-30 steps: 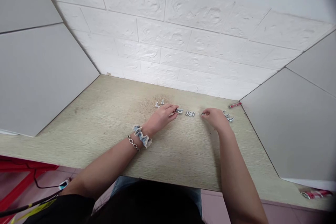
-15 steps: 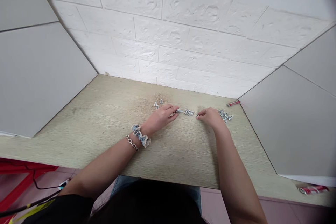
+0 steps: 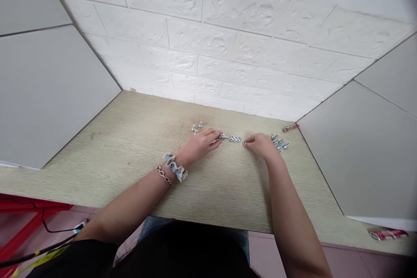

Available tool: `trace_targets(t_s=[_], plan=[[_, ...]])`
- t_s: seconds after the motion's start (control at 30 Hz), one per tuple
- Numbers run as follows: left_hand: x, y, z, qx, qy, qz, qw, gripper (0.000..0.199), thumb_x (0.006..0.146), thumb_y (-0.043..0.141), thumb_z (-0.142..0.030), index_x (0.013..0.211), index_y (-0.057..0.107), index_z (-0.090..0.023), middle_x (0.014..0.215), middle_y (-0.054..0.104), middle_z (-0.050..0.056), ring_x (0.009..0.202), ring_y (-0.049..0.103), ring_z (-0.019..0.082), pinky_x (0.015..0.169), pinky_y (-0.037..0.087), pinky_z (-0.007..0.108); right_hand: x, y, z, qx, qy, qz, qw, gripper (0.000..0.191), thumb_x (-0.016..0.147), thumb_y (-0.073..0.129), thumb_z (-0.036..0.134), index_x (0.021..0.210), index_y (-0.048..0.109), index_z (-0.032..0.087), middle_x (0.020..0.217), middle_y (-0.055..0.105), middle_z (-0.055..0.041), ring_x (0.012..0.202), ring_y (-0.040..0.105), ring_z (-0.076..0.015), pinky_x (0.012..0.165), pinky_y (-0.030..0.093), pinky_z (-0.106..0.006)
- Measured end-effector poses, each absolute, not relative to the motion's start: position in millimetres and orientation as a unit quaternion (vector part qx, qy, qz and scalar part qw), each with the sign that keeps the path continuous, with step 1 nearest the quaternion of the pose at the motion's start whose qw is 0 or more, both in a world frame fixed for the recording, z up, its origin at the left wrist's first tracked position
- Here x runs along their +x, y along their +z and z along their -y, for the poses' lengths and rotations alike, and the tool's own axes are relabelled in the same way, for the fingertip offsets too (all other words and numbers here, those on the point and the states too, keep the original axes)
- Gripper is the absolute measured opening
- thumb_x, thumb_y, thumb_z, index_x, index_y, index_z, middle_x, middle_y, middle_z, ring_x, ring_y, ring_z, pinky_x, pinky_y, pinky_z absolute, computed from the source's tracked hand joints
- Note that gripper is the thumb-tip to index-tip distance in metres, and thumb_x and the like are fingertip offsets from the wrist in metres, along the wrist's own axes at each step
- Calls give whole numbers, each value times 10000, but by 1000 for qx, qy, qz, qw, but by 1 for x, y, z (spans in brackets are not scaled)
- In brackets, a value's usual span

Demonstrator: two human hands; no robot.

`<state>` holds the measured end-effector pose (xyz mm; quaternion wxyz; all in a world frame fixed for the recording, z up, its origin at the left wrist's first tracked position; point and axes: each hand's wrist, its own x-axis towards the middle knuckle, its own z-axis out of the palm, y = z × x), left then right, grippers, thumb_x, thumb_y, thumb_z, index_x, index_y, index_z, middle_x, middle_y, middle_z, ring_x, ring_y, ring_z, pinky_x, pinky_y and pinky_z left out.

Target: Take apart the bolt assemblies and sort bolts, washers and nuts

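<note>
A silver metal bolt [image 3: 224, 137] lies between the thumb and fingers of the left hand [image 3: 202, 142], which is closed on its head end, the shank pointing toward the surface's right edge; it is nearer the surface's far edge than its front edge. Just beyond the shank's tip sits a tight cluster of small silver ring-shaped metal nuts [image 3: 235, 138], laid flat. On the cluster's other side the right hand [image 3: 261, 144] pinches a small silver metal piece [image 3: 244, 143] in its fingertips, too small to tell its exact form. Three short silver bolts [image 3: 200, 125] stand just past the left hand, toward the far edge, near a patch of brown specks [image 3: 192, 125]. A loose pile of silver metal bolts [image 3: 279, 142] lies beside the right hand, toward the right edge. The pale wood-grain surface [image 3: 221, 191] meets a white brick-patterned wall [image 3: 202, 43] at its far edge. A slim red-and-silver cylinder [image 3: 290, 128] lies in the far right corner, and a larger red-and-silver cylinder [image 3: 388, 235] near the front right corner; any lettering on them is unreadable. A pale blue ruffled fabric band [image 3: 176, 168] and a silver chain bracelet [image 3: 163, 176] circle the left wrist.
</note>
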<state>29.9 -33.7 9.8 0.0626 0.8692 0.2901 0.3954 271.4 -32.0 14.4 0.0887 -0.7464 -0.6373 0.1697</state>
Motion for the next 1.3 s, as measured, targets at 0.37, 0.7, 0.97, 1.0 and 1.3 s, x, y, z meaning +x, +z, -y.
trace_targets(t_s=[0.37,0.7,0.97,1.0,1.3], plan=[[31,10,33,868,406,-280,57,227,872,458,-234,1025,555,-98,899,607,86,771,585,128,716,508,256,264,13,31,-749,175,630,109,190,668,596,272,807,705,204,812,680,-25,766,588,-153,658,374,-231],[30,10,34,868,400,-287,66,234,876,453,-246,1036,554,-108,912,607,86,787,588,131,732,508,263,264,10,30,-745,183,630,121,221,677,589,274,848,701,191,875,683,-32,824,593,-168,698,382,-235],[30,9,33,868,398,-291,54,235,874,460,-245,1033,556,-101,920,608,86,796,587,132,736,505,258,263,11,30,-749,189,622,128,220,667,591,274,844,698,198,859,681,-21,815,590,-166,701,385,-240],[30,9,33,869,397,-290,53,234,874,459,-244,1032,556,-101,918,609,86,796,587,132,735,505,258,263,11,31,-749,189,622,127,219,667,590,273,842,698,196,857,681,-22,813,590,-167,701,384,-240],[31,9,33,870,394,-292,58,232,875,456,-249,1034,555,-112,913,609,81,790,587,133,732,506,262,262,13,31,-745,185,628,126,216,674,583,275,841,698,202,867,678,-25,812,585,-161,691,385,-239]])
